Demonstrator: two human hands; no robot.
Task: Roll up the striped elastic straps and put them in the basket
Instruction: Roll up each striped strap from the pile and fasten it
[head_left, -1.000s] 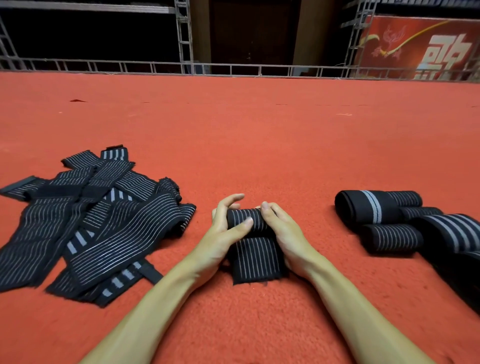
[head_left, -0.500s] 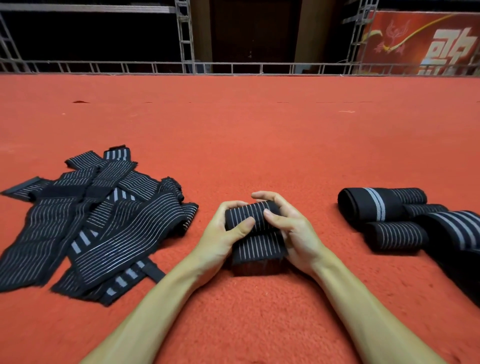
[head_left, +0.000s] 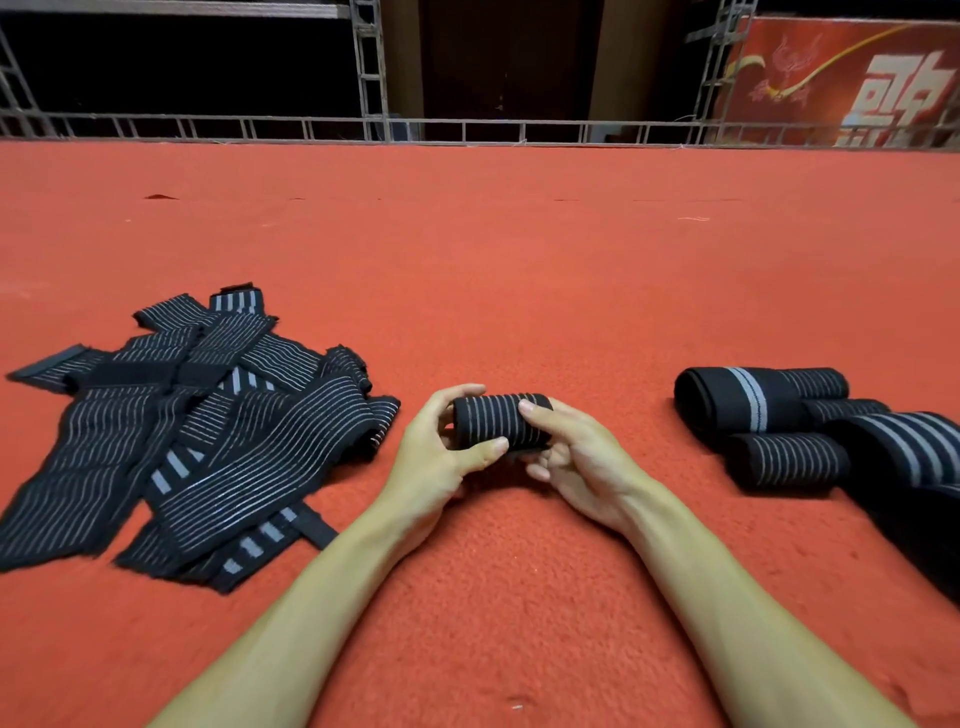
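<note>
Red carpet (head_left: 519, 270) bears flat striped straps (head_left: 218, 431) (heaped, left); rolled straps (head_left: 758, 410) lie right.

Illumination: even and moderately bright across the red-orange carpeted floor (head_left: 519, 270), falling from above. Shadows: soft and short beneath the left hand (head_left: 436, 457) and right hand (head_left: 582, 457). Focus: stripes on the black white-striped rolled elastic strap (head_left: 501, 426) resolve sharply. The area behind the grey metal truss railing (head_left: 467, 127) is dark. Wide-angle distortion tilts its uprights near the frame edges.
</note>
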